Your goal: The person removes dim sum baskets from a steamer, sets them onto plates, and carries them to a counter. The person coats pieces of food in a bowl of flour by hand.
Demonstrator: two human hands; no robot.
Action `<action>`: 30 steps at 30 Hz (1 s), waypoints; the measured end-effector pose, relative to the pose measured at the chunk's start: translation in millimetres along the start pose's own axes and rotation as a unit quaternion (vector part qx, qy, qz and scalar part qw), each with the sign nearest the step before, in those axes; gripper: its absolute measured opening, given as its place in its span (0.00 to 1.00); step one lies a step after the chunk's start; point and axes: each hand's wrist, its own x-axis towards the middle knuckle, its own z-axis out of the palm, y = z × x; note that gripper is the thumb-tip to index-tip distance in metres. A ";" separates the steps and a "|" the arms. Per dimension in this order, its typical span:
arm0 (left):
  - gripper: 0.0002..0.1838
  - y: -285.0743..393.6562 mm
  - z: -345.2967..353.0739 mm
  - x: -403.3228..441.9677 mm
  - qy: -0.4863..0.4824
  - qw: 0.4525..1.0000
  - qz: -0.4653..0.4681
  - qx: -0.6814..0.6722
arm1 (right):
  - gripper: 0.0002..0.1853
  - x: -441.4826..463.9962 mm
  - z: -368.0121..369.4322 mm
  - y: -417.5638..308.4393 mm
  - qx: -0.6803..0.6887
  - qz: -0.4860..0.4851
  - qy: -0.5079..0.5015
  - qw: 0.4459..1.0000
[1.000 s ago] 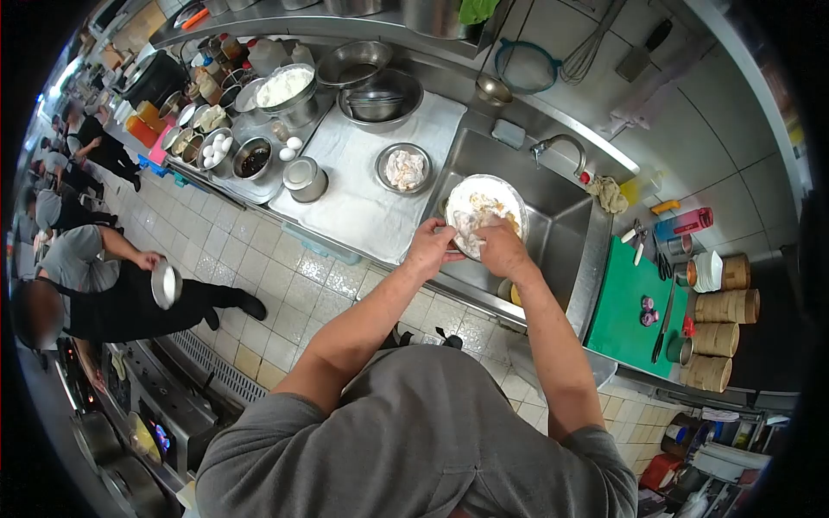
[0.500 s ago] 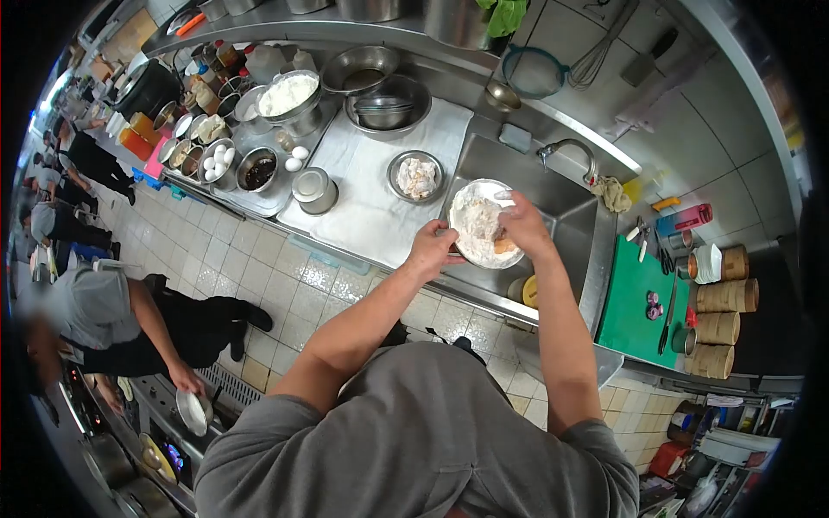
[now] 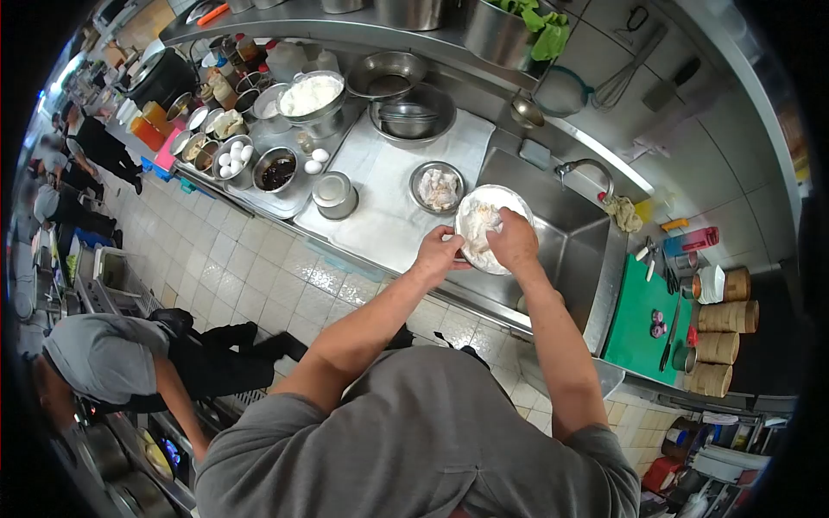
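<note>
My left hand (image 3: 439, 255) grips the near left rim of a metal bowl (image 3: 460, 219) held at the sink's left edge. White flour (image 3: 501, 200) covers the inside of the bowl. Reaching in from the right, my right hand (image 3: 516, 243) has its fingers closed on a flour-coated piece of food (image 3: 480, 237); its exact kind is hard to make out. Just left of the bowl, a smaller steel bowl (image 3: 417, 197) holds floured pieces (image 3: 439, 188) on the white cloth.
A lidded steel container (image 3: 334, 195) stands on the white cloth (image 3: 380, 177). Eggs (image 3: 235, 159), a bowl of dark sauce (image 3: 276, 170) and a big flour bowl (image 3: 312, 97) are further left. A sink (image 3: 561, 250) and green cutting board (image 3: 641, 306) lie right. A co-worker (image 3: 121, 358) bends behind.
My right hand has moved deeper into the flour bowl, its fingers now down on the floured piece. My left hand keeps its grip. The view has shifted slightly, and the co-worker has leaned over.
</note>
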 end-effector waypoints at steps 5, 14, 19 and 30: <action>0.15 7.2 -30.9 -11.0 0.032 0.999 -0.004 -0.003 | 0.22 11.7 7.4 -20.5 0.102 -0.058 0.051 0.992; 0.17 25.4 -94.9 -21.6 0.096 0.994 0.035 -0.033 | 0.21 84.2 18.1 -38.4 0.278 -0.033 0.034 0.959; 0.17 30.5 -131.1 -44.7 0.135 0.989 0.048 -0.045 | 0.19 127.6 35.6 -42.9 0.386 0.024 0.026 0.922; 0.17 27.2 -159.3 -87.8 0.193 0.979 0.039 -0.057 | 0.26 188.3 172.7 -0.9 0.077 0.002 -0.016 0.997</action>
